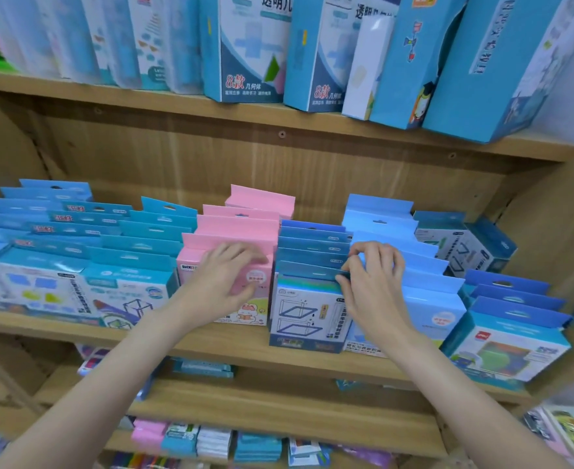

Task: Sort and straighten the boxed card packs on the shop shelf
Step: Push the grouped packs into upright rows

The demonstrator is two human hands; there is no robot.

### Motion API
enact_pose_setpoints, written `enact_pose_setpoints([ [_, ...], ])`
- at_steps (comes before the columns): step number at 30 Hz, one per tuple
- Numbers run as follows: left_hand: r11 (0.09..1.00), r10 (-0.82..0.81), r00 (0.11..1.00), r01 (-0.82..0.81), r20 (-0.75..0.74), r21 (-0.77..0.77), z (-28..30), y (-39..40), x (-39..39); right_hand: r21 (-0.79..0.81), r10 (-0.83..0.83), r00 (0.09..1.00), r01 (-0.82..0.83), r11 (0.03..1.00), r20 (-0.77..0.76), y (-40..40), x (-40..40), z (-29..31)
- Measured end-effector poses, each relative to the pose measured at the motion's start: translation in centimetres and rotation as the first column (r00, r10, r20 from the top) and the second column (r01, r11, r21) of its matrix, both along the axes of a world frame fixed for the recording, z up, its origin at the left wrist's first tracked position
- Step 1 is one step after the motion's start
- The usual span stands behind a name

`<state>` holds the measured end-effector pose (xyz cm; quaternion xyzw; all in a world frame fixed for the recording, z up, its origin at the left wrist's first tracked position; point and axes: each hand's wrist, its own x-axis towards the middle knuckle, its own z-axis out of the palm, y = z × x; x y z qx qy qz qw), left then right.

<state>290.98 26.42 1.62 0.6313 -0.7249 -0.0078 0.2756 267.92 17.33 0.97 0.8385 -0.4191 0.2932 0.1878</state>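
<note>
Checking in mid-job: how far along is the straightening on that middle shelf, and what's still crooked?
Done, it seems: the teal rows at left and the pink row stand in tidy files. In hand: the left hand rests on the front pink pack; the right hand pinches the dark blue row's front hang tab. Left: the angled box at right rear and, probably, the light blue row.

wooden shelf (231, 346) in light tan with visible grain; front row of pink boxes (241, 225) plain on top, the foremost face bearing a small cartoon animal. dark blue boxes (312, 245) beside them, the front one white with blue line drawings of frames (300, 319); pale sky-blue boxes (393, 238) to the right and teal-topped boxes (143, 245) to the left. upper tall boxes (245, 62) teal and white with red "8" lettering.
</note>
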Motion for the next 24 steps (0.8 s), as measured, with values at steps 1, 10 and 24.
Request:
enact_pose_setpoints([
  [1,1.000,0.013,1.000,-0.013,-0.008,-0.007,-0.1,0.0,-0.1,-0.012,-0.002,1.000,0.001,1.000,-0.002,-0.1,0.1,-0.1],
  [10,0.968,-0.078,0.997,0.078,0.006,-0.240,0.6,-0.6,-3.3,0.137,0.167,0.980,-0.181,0.974,0.105,0.2,-2.5,0.9],
  [24,0.988,-0.127,0.976,0.109,0.178,0.107,3.1,-9.3,-12.8,0.599,-0.469,0.854,0.500,0.625,-0.224,-16.3,-14.7,5.8],
])
